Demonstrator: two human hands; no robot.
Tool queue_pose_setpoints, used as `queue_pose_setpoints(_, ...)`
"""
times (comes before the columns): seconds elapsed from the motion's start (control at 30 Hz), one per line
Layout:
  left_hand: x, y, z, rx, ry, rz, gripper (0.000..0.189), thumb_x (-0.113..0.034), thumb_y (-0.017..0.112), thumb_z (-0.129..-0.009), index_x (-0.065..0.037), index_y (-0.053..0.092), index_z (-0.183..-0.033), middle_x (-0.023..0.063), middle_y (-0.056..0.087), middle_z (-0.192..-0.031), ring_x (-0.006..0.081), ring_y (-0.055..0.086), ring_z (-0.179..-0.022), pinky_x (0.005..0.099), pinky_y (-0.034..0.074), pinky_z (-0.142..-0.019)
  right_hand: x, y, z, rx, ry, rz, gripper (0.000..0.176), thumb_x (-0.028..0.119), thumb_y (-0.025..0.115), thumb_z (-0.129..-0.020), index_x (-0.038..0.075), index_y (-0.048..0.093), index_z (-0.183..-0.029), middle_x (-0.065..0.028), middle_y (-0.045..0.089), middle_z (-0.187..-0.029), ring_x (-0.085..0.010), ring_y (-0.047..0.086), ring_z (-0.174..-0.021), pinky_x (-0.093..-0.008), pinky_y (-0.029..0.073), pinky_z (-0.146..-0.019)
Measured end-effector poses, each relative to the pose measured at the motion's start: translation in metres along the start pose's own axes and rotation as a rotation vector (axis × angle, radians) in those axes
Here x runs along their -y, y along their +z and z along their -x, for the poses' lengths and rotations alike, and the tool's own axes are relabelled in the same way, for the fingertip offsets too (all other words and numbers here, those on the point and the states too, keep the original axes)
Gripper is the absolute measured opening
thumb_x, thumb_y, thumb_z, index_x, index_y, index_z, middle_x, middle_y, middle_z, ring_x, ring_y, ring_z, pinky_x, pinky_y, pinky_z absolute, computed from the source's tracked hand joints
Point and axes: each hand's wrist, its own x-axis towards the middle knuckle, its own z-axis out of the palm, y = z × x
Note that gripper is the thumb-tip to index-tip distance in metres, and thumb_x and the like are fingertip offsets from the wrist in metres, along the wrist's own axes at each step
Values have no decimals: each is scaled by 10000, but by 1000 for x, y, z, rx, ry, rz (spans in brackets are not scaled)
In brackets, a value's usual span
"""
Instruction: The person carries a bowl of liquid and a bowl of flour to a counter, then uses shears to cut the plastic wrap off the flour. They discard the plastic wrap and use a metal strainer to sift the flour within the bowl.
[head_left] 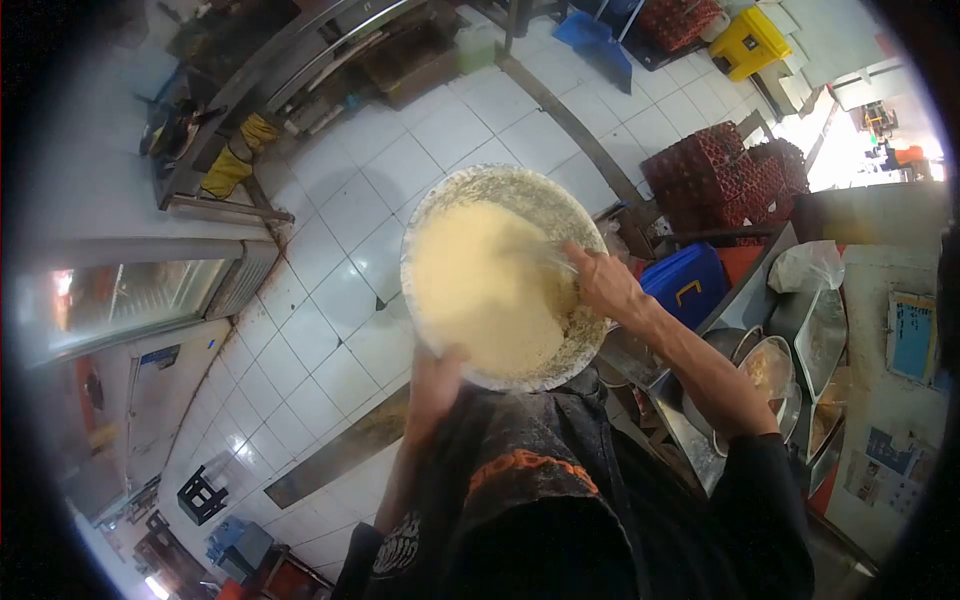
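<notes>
A large round metal bowl (580, 215) is held up in front of my apron, over the tiled floor. Pale yellow batter (480, 290) fills much of it, and pale smears coat the inner wall. My left hand (438, 385) grips the rim at the near left side, thumb over the edge. My right hand (605, 283) is closed round the handle of a whisk (545, 258), whose wires are blurred by motion and dip into the batter. The whisk's lower end is hidden in the batter.
On my right, a metal counter (690, 420) carries bowls, trays and a plastic bag (808, 266). A blue bin (688, 290) and stacked dark red trays (710, 180) stand beyond. A glass-fronted fridge (130, 300) is at left; a black crate (203, 495) lies on the floor.
</notes>
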Motion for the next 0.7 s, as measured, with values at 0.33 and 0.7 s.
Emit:
queue_pose_setpoints(0.33, 9, 12, -13, -56, 122, -292, 608, -70, 538, -786, 67, 333, -1341, 240, 552, -1186, 314, 554, -1069, 381, 426, -941, 3, 8, 36, 36, 122, -250, 443, 106, 565, -843, -3, 431, -1251, -317, 619, -953, -421, 648, -872, -486, 519, -757)
queue_pose_setpoints(0.7, -2, 15, -7, -85, -17, -175, 521, -32, 516, -796, 60, 444, -1304, 149, 578, -1152, 215, 556, -1019, 331, 443, -895, 18, 22, 31, 334, 348, -899, 363, 102, 493, -867, 39, 492, -1224, -86, 552, -652, -187, 536, -505, -347, 432, -443)
